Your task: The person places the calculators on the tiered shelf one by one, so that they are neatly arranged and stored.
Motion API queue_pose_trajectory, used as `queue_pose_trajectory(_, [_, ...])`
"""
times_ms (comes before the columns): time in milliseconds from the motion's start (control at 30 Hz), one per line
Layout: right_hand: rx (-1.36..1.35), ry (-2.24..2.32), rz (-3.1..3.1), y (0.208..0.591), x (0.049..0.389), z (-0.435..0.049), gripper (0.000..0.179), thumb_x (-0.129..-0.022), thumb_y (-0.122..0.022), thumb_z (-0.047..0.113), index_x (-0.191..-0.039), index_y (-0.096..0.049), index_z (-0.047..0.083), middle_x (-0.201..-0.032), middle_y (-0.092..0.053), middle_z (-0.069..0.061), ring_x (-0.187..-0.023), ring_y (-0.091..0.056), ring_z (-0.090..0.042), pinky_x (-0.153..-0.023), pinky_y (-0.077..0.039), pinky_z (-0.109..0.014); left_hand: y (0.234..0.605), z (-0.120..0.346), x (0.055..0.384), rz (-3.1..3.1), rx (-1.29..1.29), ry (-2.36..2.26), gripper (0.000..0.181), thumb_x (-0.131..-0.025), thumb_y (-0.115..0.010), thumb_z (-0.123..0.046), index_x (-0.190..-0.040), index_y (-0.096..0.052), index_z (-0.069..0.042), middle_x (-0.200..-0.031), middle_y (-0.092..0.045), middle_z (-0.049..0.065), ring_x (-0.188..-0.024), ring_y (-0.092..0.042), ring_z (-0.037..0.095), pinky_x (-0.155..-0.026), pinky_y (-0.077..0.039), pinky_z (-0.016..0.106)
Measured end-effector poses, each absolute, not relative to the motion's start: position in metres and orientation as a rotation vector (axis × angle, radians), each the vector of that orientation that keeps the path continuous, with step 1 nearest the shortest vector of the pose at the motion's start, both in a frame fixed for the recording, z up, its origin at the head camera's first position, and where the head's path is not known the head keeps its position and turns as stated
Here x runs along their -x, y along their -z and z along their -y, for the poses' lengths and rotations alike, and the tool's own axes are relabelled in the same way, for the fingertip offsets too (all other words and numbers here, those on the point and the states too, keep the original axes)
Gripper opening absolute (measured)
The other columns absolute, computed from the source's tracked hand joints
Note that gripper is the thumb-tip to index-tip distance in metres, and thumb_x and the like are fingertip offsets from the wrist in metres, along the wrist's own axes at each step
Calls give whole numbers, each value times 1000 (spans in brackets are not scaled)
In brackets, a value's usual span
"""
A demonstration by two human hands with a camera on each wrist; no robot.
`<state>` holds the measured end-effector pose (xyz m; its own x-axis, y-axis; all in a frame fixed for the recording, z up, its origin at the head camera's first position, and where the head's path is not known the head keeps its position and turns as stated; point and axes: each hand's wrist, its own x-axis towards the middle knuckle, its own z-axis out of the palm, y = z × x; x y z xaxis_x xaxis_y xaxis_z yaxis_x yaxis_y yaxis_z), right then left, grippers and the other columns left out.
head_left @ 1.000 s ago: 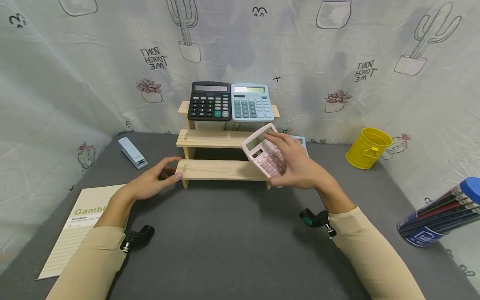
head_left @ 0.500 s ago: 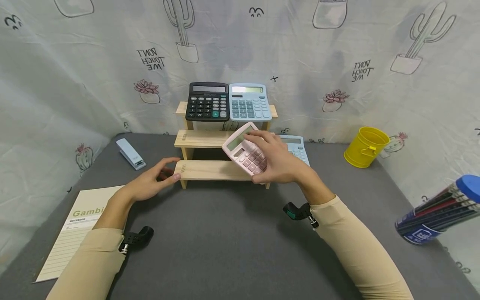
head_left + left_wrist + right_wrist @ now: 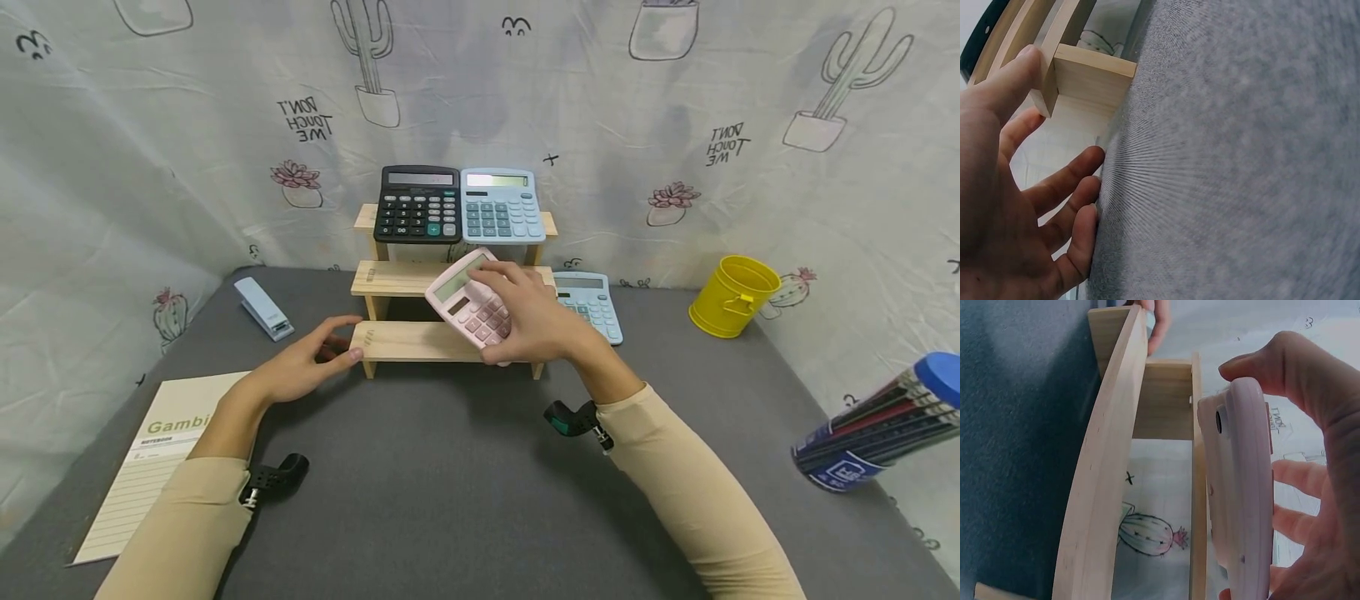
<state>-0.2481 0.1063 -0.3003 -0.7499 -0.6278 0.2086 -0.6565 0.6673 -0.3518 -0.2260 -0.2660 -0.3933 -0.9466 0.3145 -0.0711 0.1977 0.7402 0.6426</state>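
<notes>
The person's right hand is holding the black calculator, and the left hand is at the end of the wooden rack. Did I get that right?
Not quite: the right hand is holding the pink calculator. The head view shows the black calculator on the rack's top tier. The left hand is indeed at the end of the wooden rack.

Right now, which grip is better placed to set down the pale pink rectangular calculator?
Probably the right grip: it holds the pale pink calculator near the three-tier pale wooden stand; the left grip touches that stand's left end.
</notes>
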Motion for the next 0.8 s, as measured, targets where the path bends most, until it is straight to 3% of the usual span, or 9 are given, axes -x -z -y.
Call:
queue_pose_trajectory(200, [-1053,-614,2813,299,253,-96,101,-70,-83,38,-158,-39,17,-162,-33,-10,-140,-35,-40,-112,-31,-59,392,266,226,-2771,-407,-983,73,-104,-52,-57,-162,-21,-28,-147,-51,27,-128,-55,44,-96,-46,63])
queue_pose_trajectory(433, [-1022,-641,2824,297,259,-85,97,-71,-79,38,-157,-40,13,-160,-36,-11,-145,-33,-36,-118,-24,-58,392,266,226,-2772,-408,-986,72,-103,-52,-58,-162,-21,-29,-147,-51,27,-129,-54,44,-97,-46,63])
queue_pose_trajectory(800, [-939,-708,2868,299,265,-71,96,-72,-76,43,-157,-41,16,-162,-34,-11,-144,-33,-41,-113,-30,-62,393,268,227,-2760,-398,-980,74,-103,-52,-60,-162,-20,-29,-148,-49,27,-132,-52,46,-98,-44,66])
